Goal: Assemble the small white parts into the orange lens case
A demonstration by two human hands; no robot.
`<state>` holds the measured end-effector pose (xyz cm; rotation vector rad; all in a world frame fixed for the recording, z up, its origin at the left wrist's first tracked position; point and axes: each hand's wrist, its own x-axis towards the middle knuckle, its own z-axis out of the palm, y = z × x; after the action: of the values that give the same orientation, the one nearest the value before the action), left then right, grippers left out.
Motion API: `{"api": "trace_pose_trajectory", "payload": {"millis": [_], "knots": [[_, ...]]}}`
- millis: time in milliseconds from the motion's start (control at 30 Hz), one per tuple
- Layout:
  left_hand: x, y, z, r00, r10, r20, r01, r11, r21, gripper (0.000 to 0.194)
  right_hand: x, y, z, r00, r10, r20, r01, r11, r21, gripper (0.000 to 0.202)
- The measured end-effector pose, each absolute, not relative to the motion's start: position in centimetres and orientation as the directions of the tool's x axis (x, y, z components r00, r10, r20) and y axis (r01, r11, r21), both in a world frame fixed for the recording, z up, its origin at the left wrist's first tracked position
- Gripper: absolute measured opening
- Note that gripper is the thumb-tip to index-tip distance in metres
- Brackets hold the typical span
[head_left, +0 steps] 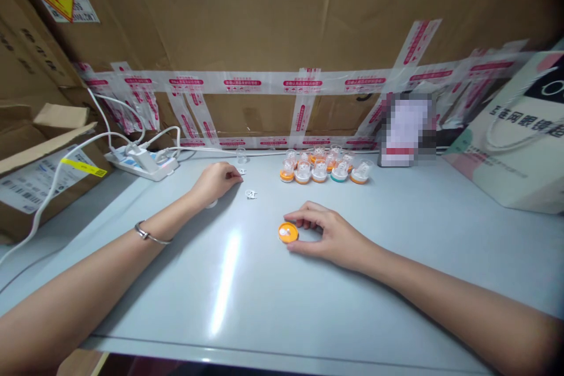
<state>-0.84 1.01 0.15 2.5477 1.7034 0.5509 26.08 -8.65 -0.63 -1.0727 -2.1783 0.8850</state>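
Note:
My right hand (330,235) grips a round orange cap (292,236) by its edge, between thumb and fingers, low over the table. A small white piece sits inside the cap. Farther back on the left, my left hand (215,182) has its fingertips pinched at a small white plastic piece (242,171). Between the hands lies a similar white cut-out piece (251,194). A clear cup (242,155) stands behind my left fingertips, and a pale round thing (212,204) is partly hidden under that hand.
Several clear-domed capsules (319,171) with orange, white or green bases cluster at the back centre. A phone (403,132) leans against the large taped carton (247,17). A power strip (143,161) with white cables and an open cardboard box (48,170) stand left; a printed bag (515,135) stands right.

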Motion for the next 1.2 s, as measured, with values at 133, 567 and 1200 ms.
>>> {"api": "trace_pose_trajectory", "payload": {"millis": [133,567,1200], "knots": [[-0.8,0.6,0.9,0.437,0.872,0.223,0.883,-0.463,0.081,0.021,26.1,-8.7,-0.4,-0.515,0.837,0.186,0.463,0.454,-0.762,0.04],[-0.7,0.1,1.3,0.531,0.833,0.153,0.841,-0.498,-0.21,0.021,25.8,-8.8,-0.3,-0.524,0.829,0.197,0.487,0.481,-0.729,0.029],[2.7,-5.6,2.5,0.681,0.406,0.61,0.615,-0.769,-0.175,0.012,25.4,-7.3,0.2,-0.263,0.891,0.371,0.46,0.454,-0.763,0.032]]}}
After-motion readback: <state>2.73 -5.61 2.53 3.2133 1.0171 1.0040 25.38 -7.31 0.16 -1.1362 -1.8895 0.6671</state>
